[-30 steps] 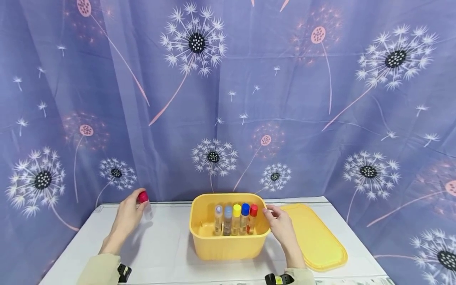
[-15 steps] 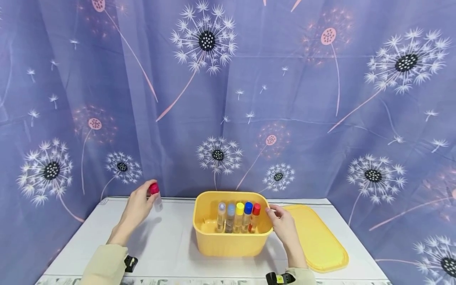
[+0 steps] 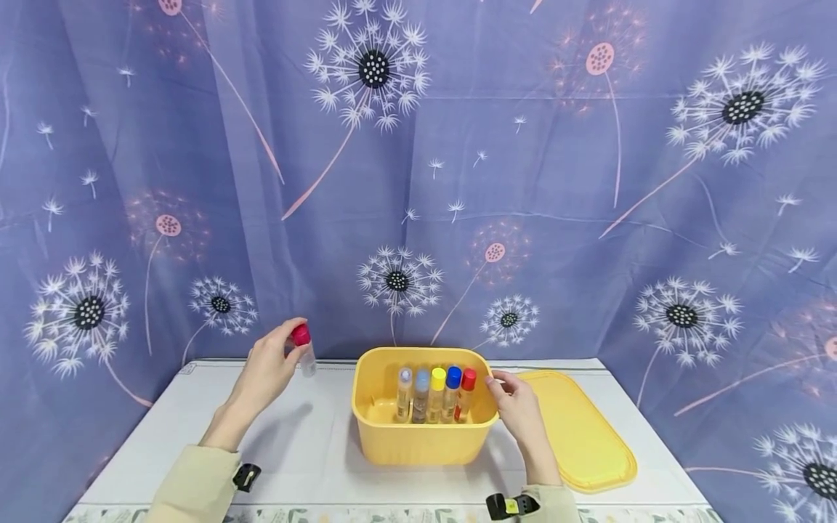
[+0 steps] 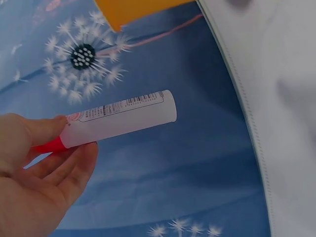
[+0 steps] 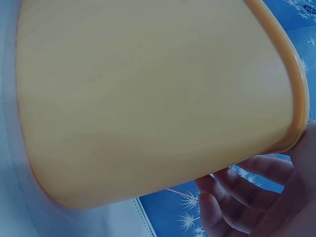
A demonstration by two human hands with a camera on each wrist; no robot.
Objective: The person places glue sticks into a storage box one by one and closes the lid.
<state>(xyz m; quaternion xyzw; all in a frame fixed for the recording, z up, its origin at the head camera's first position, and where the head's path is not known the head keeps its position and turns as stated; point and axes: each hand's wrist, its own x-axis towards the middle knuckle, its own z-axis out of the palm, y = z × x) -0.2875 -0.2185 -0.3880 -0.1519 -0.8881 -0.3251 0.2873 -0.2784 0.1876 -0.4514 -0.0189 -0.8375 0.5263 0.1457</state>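
My left hand point(image 3: 267, 369) pinches a slim translucent bottle point(image 4: 123, 117) by its red cap point(image 3: 301, 335), thumb on one side and fingers on the other. The bottle hangs upright, cap up, above the table left of a yellow plastic storage box point(image 3: 425, 444). A printed label with a barcode runs along its side in the left wrist view. My right hand point(image 3: 519, 414) grips the box at its right rim, thumb over the edge and fingers along the outer wall point(image 5: 158, 98). Inside, several similar bottles point(image 3: 436, 396) stand in a row, with pale, grey-blue, yellow, blue and red caps.
A flat yellow lid point(image 3: 582, 436) lies on the white table point(image 3: 314, 450), right of the box and partly behind my right hand. A purple-blue dandelion-print curtain point(image 3: 458, 181) hangs along the table's back and both sides.
My left hand has carried the red-capped bottle to the right, closer to the box. My right hand has stayed on the box rim. The head view has shifted slightly.
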